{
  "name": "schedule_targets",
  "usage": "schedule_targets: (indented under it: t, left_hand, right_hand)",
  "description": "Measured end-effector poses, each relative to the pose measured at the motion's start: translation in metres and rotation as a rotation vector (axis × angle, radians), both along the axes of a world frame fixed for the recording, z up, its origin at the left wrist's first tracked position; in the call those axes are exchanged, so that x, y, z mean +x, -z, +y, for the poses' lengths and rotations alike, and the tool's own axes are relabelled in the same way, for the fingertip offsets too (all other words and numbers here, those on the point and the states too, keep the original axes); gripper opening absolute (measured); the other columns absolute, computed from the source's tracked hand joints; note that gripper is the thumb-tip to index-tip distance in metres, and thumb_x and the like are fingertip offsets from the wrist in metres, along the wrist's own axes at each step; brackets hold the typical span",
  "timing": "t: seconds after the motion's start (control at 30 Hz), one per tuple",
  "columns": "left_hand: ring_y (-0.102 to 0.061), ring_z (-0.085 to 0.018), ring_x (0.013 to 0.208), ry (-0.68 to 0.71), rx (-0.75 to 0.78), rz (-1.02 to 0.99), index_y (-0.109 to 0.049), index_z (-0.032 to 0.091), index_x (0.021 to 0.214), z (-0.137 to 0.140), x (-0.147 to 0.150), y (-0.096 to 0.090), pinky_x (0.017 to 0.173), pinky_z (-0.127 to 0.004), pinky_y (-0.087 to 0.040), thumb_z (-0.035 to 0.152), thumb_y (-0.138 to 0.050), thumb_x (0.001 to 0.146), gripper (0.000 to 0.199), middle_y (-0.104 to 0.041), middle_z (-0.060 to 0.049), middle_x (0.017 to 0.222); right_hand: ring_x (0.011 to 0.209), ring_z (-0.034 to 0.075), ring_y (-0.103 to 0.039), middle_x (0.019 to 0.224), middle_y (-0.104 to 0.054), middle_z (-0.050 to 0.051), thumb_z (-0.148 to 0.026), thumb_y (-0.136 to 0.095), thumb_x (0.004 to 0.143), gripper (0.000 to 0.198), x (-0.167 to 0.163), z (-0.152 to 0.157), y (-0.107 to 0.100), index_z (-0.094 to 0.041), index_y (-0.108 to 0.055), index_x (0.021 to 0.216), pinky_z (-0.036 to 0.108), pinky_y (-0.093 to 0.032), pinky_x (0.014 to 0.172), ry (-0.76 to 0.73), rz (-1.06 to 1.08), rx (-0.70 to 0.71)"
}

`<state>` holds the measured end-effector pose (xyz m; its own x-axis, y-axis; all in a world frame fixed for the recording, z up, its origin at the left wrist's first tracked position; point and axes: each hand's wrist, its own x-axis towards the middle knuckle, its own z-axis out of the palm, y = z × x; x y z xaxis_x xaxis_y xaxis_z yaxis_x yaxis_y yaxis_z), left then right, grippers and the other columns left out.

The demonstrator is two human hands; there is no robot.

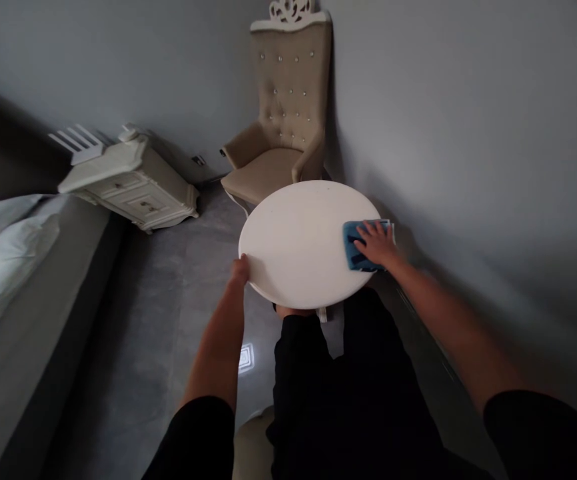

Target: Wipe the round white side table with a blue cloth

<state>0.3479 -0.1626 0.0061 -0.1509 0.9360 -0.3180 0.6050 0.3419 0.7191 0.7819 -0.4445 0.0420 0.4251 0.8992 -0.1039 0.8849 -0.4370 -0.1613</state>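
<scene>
A small round white table stands in front of my knees. At its left edge my left hand is closed around the rim, thumb on top and the other fingers hidden below. Under my right hand lies a folded blue cloth with dark patches. That hand rests flat with spread fingers, pressing the cloth onto the right side of the tabletop. The cloth reaches out to the table's right edge.
Behind the table stands a tufted beige armchair. A white nightstand with a white router on it is at the left. Along the left side runs a bed with white bedding. A grey wall closes the right side.
</scene>
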Motion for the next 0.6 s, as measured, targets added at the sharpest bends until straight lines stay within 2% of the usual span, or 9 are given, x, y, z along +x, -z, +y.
schedule_targets:
  t: [0.07, 0.13, 0.23, 0.3, 0.4, 0.5, 0.6]
  left_hand:
    - [-0.069, -0.045, 0.137, 0.018, 0.007, 0.071, -0.068, 0.007, 0.124, 0.003, 0.0, 0.008, 0.102, -0.05, -0.06, 0.052, -0.054, 0.111, 0.049, -0.074, -0.035, 0.13]
    - [-0.065, -0.046, 0.145, 0.034, 0.005, 0.129, -0.065, 0.009, 0.13, 0.003, -0.002, 0.015, 0.109, -0.053, -0.057, 0.056, -0.048, 0.114, 0.053, -0.071, -0.036, 0.138]
    - [-0.063, -0.046, 0.147, 0.058, 0.001, 0.183, -0.062, 0.012, 0.134, 0.001, -0.006, 0.024, 0.115, -0.056, -0.055, 0.06, -0.041, 0.116, 0.056, -0.071, -0.034, 0.142]
    - [-0.063, -0.046, 0.148, 0.074, 0.008, 0.204, -0.062, 0.012, 0.134, 0.0, -0.007, 0.027, 0.117, -0.058, -0.053, 0.061, -0.038, 0.116, 0.057, -0.069, -0.035, 0.145]
    - [-0.062, -0.047, 0.149, 0.086, 0.013, 0.207, -0.063, 0.011, 0.132, 0.001, -0.006, 0.025, 0.116, -0.057, -0.054, 0.059, -0.036, 0.117, 0.057, -0.067, -0.037, 0.148]
    - [-0.065, -0.046, 0.145, 0.088, -0.014, 0.191, -0.065, 0.01, 0.129, 0.005, -0.005, 0.016, 0.105, -0.053, -0.061, 0.057, -0.041, 0.117, 0.054, -0.069, -0.037, 0.142]
    - [-0.075, -0.047, 0.125, 0.103, -0.097, 0.145, -0.067, 0.011, 0.127, 0.008, -0.009, 0.007, 0.085, -0.053, -0.066, 0.062, -0.047, 0.114, 0.056, -0.074, -0.033, 0.127]
  right_hand:
    - [0.175, 0.05, -0.014, 0.193, -0.013, 0.016, -0.064, -0.027, 0.118, 0.078, 0.024, 0.01, 0.001, -0.023, -0.034, 0.184, 0.084, -0.019, 0.132, 0.12, -0.002, -0.051]
    - [0.173, 0.054, -0.014, 0.193, -0.009, 0.021, -0.065, -0.025, 0.118, 0.081, 0.027, 0.024, 0.001, -0.02, -0.03, 0.185, 0.089, -0.021, 0.127, 0.202, -0.011, -0.062]
    - [0.173, 0.058, -0.012, 0.192, -0.015, 0.023, -0.06, -0.026, 0.118, 0.078, -0.011, 0.049, 0.0, -0.018, -0.036, 0.183, 0.093, -0.01, 0.127, 0.229, -0.038, 0.013]
    - [0.172, 0.059, -0.012, 0.191, -0.021, 0.022, -0.056, -0.029, 0.117, 0.075, -0.061, 0.066, -0.004, -0.017, -0.043, 0.18, 0.092, -0.003, 0.128, 0.145, -0.015, 0.06]
    - [0.173, 0.059, -0.014, 0.19, -0.026, 0.017, -0.056, -0.037, 0.115, 0.074, -0.16, 0.087, -0.009, -0.018, -0.048, 0.178, 0.09, -0.004, 0.131, -0.096, 0.058, 0.102]
    - [0.177, 0.047, -0.016, 0.19, -0.031, -0.001, -0.066, -0.044, 0.111, 0.071, -0.261, 0.099, -0.01, -0.035, -0.052, 0.176, 0.077, -0.006, 0.141, -0.273, 0.106, 0.118]
    - [0.179, 0.042, -0.008, 0.188, -0.031, -0.014, -0.07, -0.046, 0.107, 0.075, -0.327, 0.101, -0.008, -0.044, -0.046, 0.178, 0.072, 0.005, 0.144, -0.359, 0.137, 0.139]
